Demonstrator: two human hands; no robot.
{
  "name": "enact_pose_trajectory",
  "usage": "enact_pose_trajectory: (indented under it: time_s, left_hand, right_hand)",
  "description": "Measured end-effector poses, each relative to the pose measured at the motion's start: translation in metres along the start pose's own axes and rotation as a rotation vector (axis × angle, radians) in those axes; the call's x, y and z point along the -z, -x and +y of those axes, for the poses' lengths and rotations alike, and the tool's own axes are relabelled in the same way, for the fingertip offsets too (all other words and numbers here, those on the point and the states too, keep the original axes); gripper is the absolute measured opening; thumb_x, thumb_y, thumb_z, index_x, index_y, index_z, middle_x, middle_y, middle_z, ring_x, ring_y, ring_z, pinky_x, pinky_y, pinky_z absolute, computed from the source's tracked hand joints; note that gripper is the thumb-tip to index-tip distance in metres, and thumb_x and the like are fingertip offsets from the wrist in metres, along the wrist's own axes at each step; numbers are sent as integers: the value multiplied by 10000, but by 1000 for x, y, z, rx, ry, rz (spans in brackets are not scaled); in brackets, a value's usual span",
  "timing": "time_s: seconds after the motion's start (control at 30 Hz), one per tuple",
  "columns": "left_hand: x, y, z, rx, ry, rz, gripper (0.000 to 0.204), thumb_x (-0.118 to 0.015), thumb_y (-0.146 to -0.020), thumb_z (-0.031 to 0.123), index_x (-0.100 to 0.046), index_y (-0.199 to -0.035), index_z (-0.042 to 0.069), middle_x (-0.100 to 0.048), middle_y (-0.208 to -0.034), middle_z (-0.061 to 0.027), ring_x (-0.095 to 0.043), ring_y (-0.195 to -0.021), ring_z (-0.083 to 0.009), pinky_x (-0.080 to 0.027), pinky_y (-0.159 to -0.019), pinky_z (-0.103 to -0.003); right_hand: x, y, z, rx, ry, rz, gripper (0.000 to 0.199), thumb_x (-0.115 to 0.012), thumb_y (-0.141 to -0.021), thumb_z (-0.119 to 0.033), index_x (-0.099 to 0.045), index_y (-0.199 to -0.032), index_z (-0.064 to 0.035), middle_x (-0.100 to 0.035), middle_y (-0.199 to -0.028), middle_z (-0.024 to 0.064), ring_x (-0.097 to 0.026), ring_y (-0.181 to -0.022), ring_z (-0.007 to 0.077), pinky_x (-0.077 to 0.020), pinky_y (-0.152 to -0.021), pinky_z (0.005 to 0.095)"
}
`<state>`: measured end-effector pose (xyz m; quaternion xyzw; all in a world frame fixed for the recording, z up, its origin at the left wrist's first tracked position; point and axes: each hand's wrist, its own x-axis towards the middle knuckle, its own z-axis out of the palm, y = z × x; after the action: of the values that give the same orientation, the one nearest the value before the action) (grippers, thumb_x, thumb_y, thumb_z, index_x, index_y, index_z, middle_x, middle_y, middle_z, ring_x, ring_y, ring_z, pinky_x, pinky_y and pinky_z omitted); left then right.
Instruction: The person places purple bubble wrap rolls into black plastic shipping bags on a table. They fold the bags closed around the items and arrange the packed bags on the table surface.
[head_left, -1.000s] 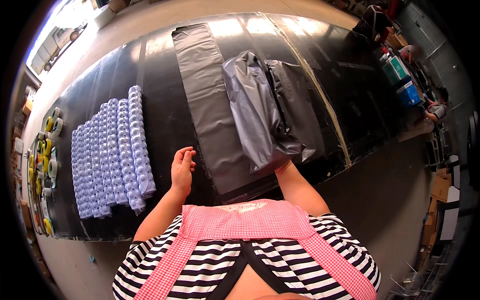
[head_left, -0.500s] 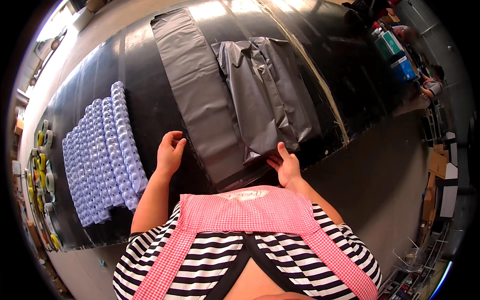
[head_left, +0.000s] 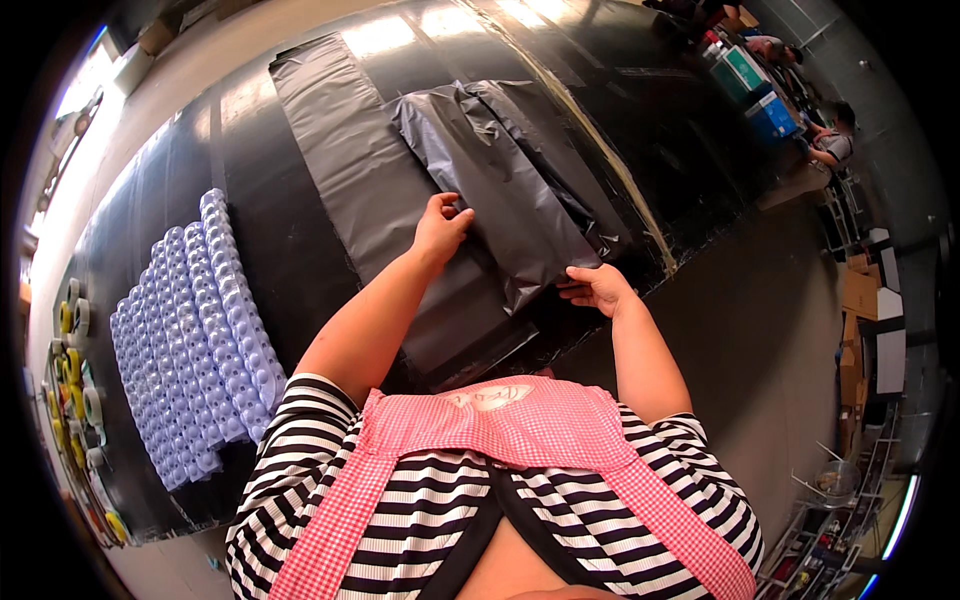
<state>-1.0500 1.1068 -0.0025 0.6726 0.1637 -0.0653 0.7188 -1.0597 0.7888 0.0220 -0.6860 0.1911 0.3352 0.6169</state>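
Crumpled and folded, a dark grey plastic bag (head_left: 500,185) lies on a flat stack of grey plastic bags (head_left: 335,130) on the black table. My left hand (head_left: 440,235) reaches over the flat stack to the crumpled bag's left edge. Its fingers are loosely curled, with a gap between thumb and forefinger. At the bag's near right corner, my right hand (head_left: 600,288) pinches the film between thumb and fingers.
A sheet of clear bluish air-bubble cushioning (head_left: 195,345) lies at the table's left. Tape rolls (head_left: 75,390) line the left edge. Blue (head_left: 772,117) and green boxes stand at the far right, near other people (head_left: 830,140). Cardboard boxes (head_left: 858,295) stand along the right.
My left hand has moved right and forward, from beside the stack to the crumpled bag's left edge. My right hand has shifted slightly right with the bag's corner, and the bag's folds have changed.
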Motion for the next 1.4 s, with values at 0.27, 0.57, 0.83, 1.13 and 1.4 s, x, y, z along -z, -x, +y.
enact_pose_trajectory:
  time_s: [0.27, 0.57, 0.83, 1.13, 1.4]
  left_hand:
    - [-44, -33, 37, -12, -557, 256, 1207, -831, -704, 421, -1, -1564, 254, -171, -1509, -303, -503, -1235, -437, -446, -1034, -447]
    - [-59, -59, 50, 15, -605, 184, 1242, -863, -609, 289, -65, -1561, 306, -84, -1556, -291, -471, -1286, -423, -453, -1043, -433]
    - [-98, -59, 47, -33, -506, 200, 1173, -869, -672, 391, -122, -1564, 238, -150, -1527, -317, -370, -1359, -455, -381, -1104, -439]
    - [90, 78, 22, -261, -1023, 601, 403, -719, -828, 282, -661, -1188, 110, -516, -1371, -192, -458, -1261, -372, -385, -1063, -455]
    - [227, 204, -18, 560, -1294, 891, 927, -792, -780, 249, -251, -1514, 89, -441, -1400, -200, -460, -1259, -371, -414, -1042, -450]
  right_hand:
    - [35, 16, -53, 687, 850, 778, 424, -800, -742, -338, -678, -1067, -94, -678, -1006, 153, -636, -904, 347, -510, -830, 391]
    - [33, -94, -70, 658, 1203, 722, 887, -713, -742, -200, -306, -1508, -390, -552, -1289, 60, -549, -1125, 319, -451, -942, 469]
    - [95, -85, -72, 747, 1076, 632, 853, -728, -687, -137, -421, -1462, -317, -622, -1188, 133, -600, -1089, 370, -487, -923, 471]
    - [48, -26, -88, 1099, 805, 485, 573, -665, -883, -86, -466, -1420, -66, -485, -1416, 165, -464, -1306, 300, -358, -1087, 397]
    - [-127, 38, -60, 1203, 650, -391, 495, -726, -776, -30, -587, -1251, -15, -619, -1225, 153, -580, -1163, 291, -426, -1018, 352]
